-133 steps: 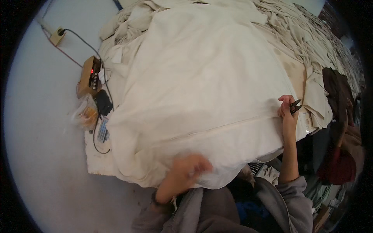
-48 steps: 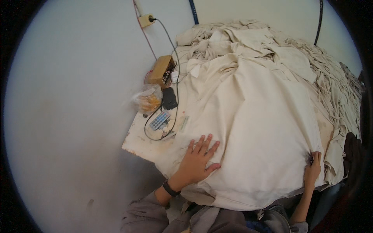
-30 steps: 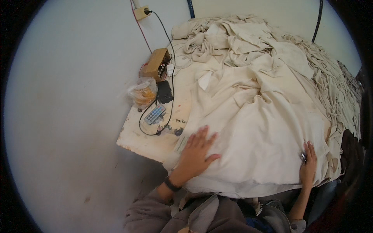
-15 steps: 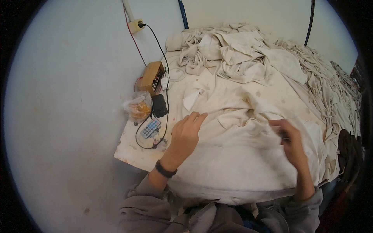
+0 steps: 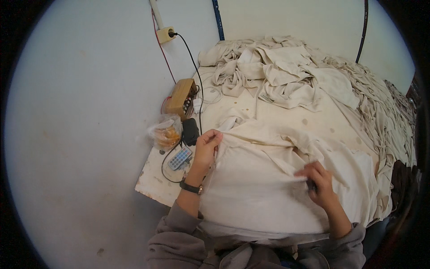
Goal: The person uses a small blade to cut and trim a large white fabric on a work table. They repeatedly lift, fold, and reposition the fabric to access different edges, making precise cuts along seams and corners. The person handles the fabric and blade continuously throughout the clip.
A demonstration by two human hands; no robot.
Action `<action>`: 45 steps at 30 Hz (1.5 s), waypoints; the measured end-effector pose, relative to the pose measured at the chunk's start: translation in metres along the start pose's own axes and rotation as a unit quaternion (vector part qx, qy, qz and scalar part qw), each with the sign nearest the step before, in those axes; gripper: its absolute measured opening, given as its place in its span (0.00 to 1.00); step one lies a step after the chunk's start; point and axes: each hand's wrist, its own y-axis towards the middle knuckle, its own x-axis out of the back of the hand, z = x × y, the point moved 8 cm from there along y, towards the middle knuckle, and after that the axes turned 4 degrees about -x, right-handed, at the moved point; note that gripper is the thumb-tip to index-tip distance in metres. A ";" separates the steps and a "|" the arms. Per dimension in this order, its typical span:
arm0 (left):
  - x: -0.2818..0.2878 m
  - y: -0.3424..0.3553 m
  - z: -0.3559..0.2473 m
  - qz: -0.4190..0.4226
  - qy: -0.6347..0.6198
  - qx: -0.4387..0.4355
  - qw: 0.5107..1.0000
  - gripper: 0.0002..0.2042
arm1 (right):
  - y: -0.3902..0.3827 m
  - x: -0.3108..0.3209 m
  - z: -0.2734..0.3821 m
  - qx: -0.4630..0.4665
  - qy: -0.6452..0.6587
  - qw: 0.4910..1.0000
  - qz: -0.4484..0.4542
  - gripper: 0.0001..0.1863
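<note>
In the head view, a large, soft cream-white fabric sheet (image 5: 264, 201) lies rumpled over the near part of a pale, stained worktop (image 5: 154, 181), its near edge close to the person's body. The left hand (image 5: 207, 147), with a black wristband (image 5: 191, 187) below it, has its grip closed, thumb against fingers, pinching the sheet near its left side. The right hand (image 5: 319, 183) is over the sheet's right half, its grip partly curled around a small dark tool (image 5: 312, 186); its fingertips are blurred, so I cannot tell whether they also pinch the cloth.

Containers sit along the worktop's left side. A clear, crinkled plastic bag (image 5: 165, 131) holds something orange-yellow (what exactly, I cannot tell through the plastic). Just behind it stands a tan, box-shaped device (image 5: 180, 95) with small knobs on its right face. A flat black case (image 5: 191, 131) lies to the bag's right, its contents hidden. Nearer the person is a slim grey remote control (image 5: 181, 158) with blue buttons, partly ringed by a thin black cable (image 5: 201, 85), which runs up to a cream wall socket (image 5: 165, 34).

Across the far side spreads a heaped pile of crumpled beige cloth (image 5: 286, 67); dark brown fabric (image 5: 402, 184) hangs at the right.
</note>
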 end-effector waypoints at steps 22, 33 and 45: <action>-0.064 -0.085 -0.081 0.062 0.432 -0.254 0.863 0.10 | -0.086 -0.061 0.026 -0.050 -0.026 0.981 0.187 0.37; -0.049 -0.097 -0.059 -0.002 0.491 -0.304 0.816 0.05 | -0.087 -0.060 0.024 -0.061 -0.026 0.980 0.189 0.36; -0.034 -0.111 -0.068 -0.049 0.264 -0.247 0.931 0.04 | -0.086 -0.043 0.011 -0.146 0.254 0.952 0.091 0.19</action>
